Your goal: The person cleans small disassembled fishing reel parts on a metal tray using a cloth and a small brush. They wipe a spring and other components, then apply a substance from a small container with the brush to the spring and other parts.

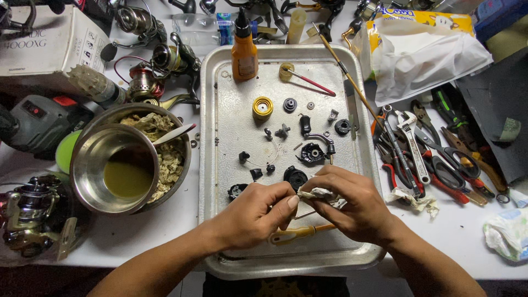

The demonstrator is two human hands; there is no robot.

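Both hands [308, 206] pinch a crumpled rag [320, 194] lying left-to-right.

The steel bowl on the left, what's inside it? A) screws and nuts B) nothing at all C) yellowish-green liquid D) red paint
C: the steel bowl holds a pool of yellowish-green liquid at its bottom, and it sits inside a bigger bowl with crumpled, dirty wipes. Both hands, left hand and right hand, are over at the metal tray pinching a small rag, not near the bowl.
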